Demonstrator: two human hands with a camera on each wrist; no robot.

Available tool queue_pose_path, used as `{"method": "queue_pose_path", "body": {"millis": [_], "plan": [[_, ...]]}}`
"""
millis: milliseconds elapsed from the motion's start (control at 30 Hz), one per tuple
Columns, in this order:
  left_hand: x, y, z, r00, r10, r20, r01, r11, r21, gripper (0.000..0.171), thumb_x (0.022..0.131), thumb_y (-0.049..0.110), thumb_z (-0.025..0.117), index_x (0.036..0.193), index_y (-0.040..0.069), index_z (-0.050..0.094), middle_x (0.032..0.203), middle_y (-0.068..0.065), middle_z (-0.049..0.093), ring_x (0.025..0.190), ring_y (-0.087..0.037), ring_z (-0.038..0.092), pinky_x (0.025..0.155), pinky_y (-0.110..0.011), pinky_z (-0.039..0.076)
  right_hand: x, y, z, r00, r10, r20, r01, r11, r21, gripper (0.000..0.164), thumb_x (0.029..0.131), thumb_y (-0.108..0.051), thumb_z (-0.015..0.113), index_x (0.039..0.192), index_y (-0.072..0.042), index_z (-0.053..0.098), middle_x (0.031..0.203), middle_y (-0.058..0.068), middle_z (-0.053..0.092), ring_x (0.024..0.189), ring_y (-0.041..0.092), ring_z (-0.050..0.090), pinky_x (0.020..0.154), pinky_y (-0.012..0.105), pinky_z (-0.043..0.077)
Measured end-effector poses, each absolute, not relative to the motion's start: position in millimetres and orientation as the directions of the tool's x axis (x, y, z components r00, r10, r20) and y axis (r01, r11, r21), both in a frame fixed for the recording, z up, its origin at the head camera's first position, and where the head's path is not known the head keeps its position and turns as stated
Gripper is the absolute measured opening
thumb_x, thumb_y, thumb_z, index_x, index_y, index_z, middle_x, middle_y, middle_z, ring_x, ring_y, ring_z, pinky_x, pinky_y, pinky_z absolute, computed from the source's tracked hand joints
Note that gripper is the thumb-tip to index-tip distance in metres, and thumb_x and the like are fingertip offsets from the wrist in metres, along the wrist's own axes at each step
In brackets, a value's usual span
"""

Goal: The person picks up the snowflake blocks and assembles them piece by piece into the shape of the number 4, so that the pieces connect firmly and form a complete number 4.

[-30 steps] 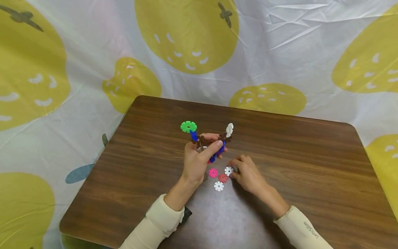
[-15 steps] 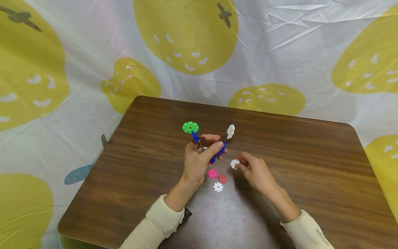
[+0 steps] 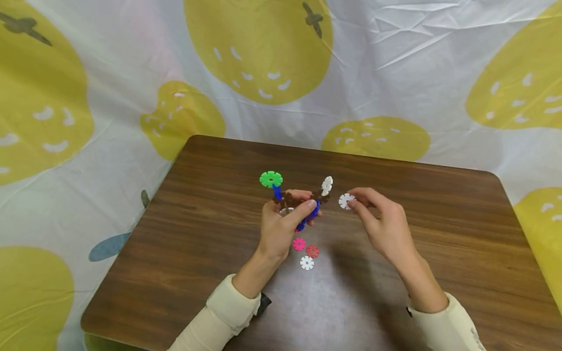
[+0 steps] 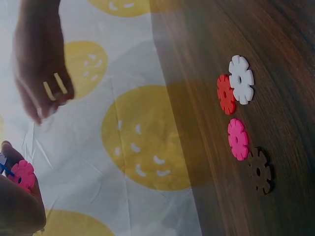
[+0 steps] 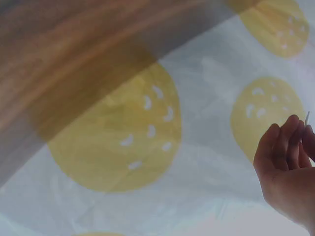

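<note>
My left hand [image 3: 281, 226] grips a built-up figure of notched plastic discs above the table. A green disc [image 3: 270, 179] on a blue disc [image 3: 276, 192] juts from its left end. At its right end a white disc [image 3: 327, 185] stands up from brown ones. In the left wrist view a pink disc [image 4: 23, 175] of the figure shows by the fingers. Just right of the figure, apart from it, my right hand [image 3: 386, 224] pinches a loose white notched disc [image 3: 346, 201] between thumb and fingertips. In the right wrist view only a thin edge of that disc shows.
On the brown wooden table [image 3: 219, 170] lie a pink disc [image 3: 299, 244], a red disc [image 3: 312, 251] and a white disc [image 3: 307, 263]. A brown disc [image 4: 259, 170] lies beside them. Behind the table hangs a fruit-print cloth [image 3: 272, 117].
My right hand has picked the white disc off the table and carried it up and to the right. The left hand with the figure has barely moved.
</note>
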State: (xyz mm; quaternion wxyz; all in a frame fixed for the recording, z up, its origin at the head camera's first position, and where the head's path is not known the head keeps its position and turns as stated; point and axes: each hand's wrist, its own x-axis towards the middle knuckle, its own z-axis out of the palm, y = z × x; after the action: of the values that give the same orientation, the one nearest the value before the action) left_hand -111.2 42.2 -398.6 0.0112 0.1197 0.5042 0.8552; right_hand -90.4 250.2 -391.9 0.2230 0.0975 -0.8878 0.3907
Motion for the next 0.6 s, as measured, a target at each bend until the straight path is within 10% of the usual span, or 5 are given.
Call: {"method": "queue_pose_path", "body": {"millis": [233,600], "plan": [[-110.5,42.5,-398.0,-0.971,0.146,0.191,0.104,-0.459,0.882,0.025,0.087,-0.005,0.07,0.104,-0.02,0.061,0.077,0.004,0.076,0.065,-0.009,0.072,0.057,-0.022,0.058,-88.3,246.0,-363.5,-0.813,0.076,0.577,-0.442,0.564,-0.698,0.02,0.094,0.002,0.071,0.113,-0.003,0.072,0.085,0.008,0.074,0.076,-0.007,0.065,0.068,0.007,0.049],[-108.8,43.6,-396.4,-0.964,0.167,0.208,0.125,-0.405,0.906,0.019,0.088,-0.003,0.072,0.102,-0.015,0.067,0.075,0.005,0.075,0.061,-0.009,0.067,0.057,-0.022,0.058,-80.4,235.4,-338.1,-0.733,0.111,0.672,-0.518,0.55,-0.655,0.026,0.089,0.009,0.072,0.114,0.0,0.073,0.081,0.013,0.073,0.078,-0.006,0.065,0.075,0.008,0.049]]}}
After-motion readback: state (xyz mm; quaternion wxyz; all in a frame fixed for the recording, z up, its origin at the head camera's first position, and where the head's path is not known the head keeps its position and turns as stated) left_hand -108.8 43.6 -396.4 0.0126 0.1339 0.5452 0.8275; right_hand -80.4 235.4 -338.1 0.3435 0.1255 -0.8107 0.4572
